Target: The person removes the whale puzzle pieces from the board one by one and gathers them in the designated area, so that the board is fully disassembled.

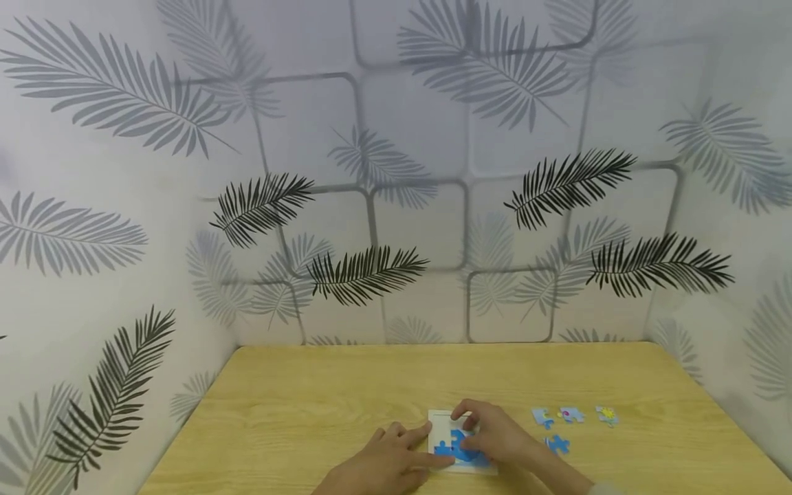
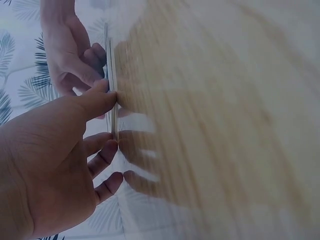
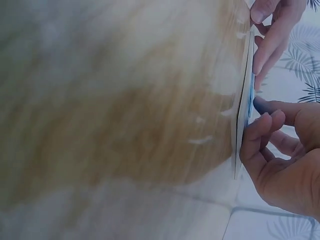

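Note:
A pale puzzle board point(image 1: 441, 430) with several blue jigsaw pieces point(image 1: 443, 450) along its near part lies at the table's front. My left hand point(image 1: 391, 459) is at its left side, one fingertip at the upper left edge and another across the near edge. In the left wrist view the fingers of my left hand point(image 2: 50, 145) are spread along the thin board edge point(image 2: 113, 80). My right hand point(image 1: 498, 434) is over the board's right half with bent fingers, one fingertip on the blue pieces. In the right wrist view my right hand point(image 3: 285, 155) has curled fingers against the board edge point(image 3: 240, 130); I cannot tell whether it pinches a piece.
To the right of the board lie loose jigsaw pieces: a blue one point(image 1: 557, 444), a pale blue one point(image 1: 544, 416), one with a pink mark point(image 1: 571, 414) and one with yellow point(image 1: 607, 414). The wooden table point(image 1: 297, 399) ends at a leaf-patterned wall point(image 1: 421, 316).

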### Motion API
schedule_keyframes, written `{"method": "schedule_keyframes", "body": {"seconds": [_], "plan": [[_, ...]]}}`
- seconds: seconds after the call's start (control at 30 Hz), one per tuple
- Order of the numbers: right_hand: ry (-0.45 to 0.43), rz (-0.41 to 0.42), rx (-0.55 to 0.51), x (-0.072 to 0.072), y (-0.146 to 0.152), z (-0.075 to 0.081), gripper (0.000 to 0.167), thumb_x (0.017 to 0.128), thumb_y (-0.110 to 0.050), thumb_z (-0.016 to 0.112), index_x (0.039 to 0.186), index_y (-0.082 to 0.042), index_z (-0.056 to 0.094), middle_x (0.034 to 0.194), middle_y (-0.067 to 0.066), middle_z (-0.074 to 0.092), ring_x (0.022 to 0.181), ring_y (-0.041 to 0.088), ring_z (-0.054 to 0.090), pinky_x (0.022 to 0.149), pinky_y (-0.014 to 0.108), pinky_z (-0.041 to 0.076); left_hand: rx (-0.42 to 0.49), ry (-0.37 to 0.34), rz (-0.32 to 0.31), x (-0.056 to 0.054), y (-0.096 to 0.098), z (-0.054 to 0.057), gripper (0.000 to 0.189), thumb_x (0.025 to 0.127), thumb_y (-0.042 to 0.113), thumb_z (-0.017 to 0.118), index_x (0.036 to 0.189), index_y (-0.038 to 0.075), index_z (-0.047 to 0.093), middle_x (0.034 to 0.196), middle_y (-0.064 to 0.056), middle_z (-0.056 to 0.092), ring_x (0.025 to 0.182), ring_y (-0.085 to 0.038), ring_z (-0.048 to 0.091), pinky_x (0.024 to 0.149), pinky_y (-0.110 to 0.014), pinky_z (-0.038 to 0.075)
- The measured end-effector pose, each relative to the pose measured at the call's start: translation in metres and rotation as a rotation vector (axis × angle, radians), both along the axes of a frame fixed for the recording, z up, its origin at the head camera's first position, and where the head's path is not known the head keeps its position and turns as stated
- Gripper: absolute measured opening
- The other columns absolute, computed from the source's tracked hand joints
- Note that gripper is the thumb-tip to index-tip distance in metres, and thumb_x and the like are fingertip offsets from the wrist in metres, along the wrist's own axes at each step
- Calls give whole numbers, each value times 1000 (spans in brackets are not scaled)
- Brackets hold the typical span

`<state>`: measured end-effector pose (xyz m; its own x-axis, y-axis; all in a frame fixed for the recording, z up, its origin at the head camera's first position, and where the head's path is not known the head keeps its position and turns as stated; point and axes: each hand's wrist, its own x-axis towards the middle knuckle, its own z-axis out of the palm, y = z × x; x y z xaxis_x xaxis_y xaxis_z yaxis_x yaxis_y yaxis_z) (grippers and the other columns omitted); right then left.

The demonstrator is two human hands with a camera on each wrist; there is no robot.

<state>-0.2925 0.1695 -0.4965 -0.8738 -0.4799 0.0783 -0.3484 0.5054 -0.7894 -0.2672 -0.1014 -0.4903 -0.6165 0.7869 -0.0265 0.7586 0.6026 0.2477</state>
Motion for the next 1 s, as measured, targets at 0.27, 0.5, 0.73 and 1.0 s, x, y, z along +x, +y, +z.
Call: {"method": "schedule_keyframes", "body": {"seconds": [0.27,0.5,0.73,1.0], "plan": [[24,45,6,-1,-4,0,23,89,5,75,108,-5,66,97,10,63,75,15,55,65,27,48,5,0,2,2,-1,1,46,108,40,54,153,49,47,169,-6,33,103,-8,38,97,-48,46],[-97,102,-144,-2,-1,-1,21,96,7,65,112,-5,60,84,7,57,56,9,50,49,19,42,8,11,-3,2,-1,2,46,109,39,54,153,49,47,168,-6,35,102,-8,38,93,-44,45],[-153,61,-226,-2,12,2,21,102,-6,64,122,-4,63,80,4,58,56,9,47,53,19,43,-6,-21,4,-1,1,0,46,110,39,50,154,50,45,168,-6,33,108,-13,43,97,-52,46],[-180,6,-239,1,67,12,36,104,-18,65,135,1,62,80,5,58,57,8,45,52,21,42,-7,-38,14,-3,1,-2,45,108,43,52,152,50,47,167,-5,35,115,-17,46,100,-57,45]]}}
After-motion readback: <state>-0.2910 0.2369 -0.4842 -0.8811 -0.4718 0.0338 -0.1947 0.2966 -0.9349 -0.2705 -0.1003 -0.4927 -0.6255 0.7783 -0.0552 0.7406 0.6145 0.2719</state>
